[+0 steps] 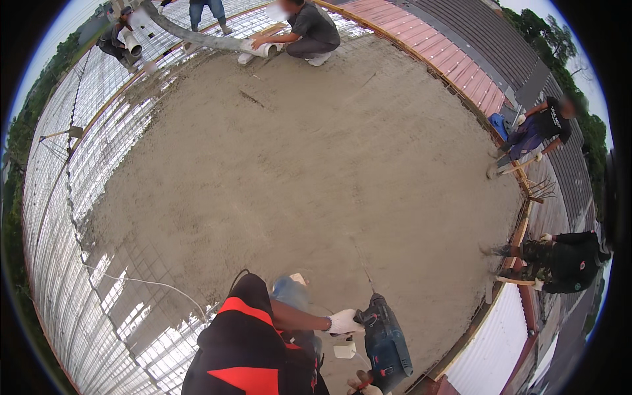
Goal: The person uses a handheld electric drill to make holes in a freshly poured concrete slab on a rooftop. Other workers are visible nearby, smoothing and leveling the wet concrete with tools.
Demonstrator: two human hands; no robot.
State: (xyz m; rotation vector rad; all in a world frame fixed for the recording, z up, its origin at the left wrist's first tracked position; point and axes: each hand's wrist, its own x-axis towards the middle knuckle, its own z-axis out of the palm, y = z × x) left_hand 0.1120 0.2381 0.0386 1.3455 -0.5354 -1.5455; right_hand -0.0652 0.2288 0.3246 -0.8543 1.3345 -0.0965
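A dark blue rotary hammer drill [387,345] hangs tilted in front of me, at the lower right of centre. Its long thin bit [363,263] points away from me, and the far end reaches the wet grey concrete [296,158]. My left hand [345,322], in a white glove, is closed at the front of the drill, beside the chuck. Low at the picture's edge, my right hand [363,383] is closed at the drill's rear end, partly cut off. A small white square piece [344,349] is just below my left glove.
Steel mesh [85,263] lies uncovered on the left, with a pale cable [155,283] crossing it. Two workers crouch near a thick hose [197,39] at the far end; another stands behind. On the right, two workers hold tools beside the wooden edge board [520,230].
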